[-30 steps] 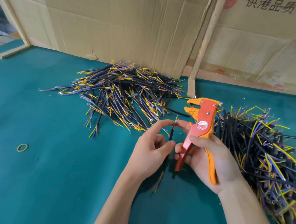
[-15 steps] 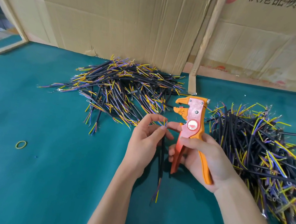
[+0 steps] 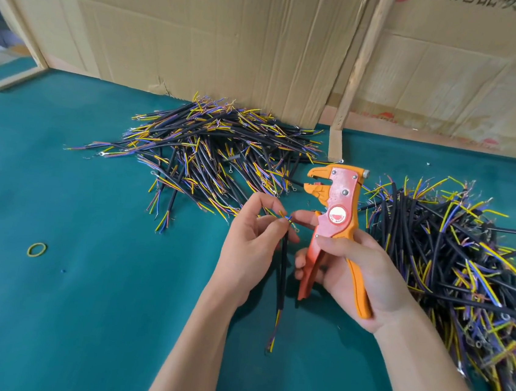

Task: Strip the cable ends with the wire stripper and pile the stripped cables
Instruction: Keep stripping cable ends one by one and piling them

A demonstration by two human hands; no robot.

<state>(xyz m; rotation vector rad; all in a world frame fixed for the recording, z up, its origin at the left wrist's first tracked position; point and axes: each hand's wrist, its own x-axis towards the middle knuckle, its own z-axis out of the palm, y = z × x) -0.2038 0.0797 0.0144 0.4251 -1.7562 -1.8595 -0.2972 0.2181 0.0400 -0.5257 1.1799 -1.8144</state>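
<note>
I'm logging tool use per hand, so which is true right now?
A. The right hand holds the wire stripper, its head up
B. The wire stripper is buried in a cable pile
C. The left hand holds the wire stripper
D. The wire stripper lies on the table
A: the right hand grips the orange wire stripper by its handles, head up, while the left hand pinches a black cable.

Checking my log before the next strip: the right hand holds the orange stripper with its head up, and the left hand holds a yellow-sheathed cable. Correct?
Not quite: the cable in the left hand has a black sheath, as the head view shows; only its inner wires are coloured. The right hand does hold the orange stripper head up.
</note>
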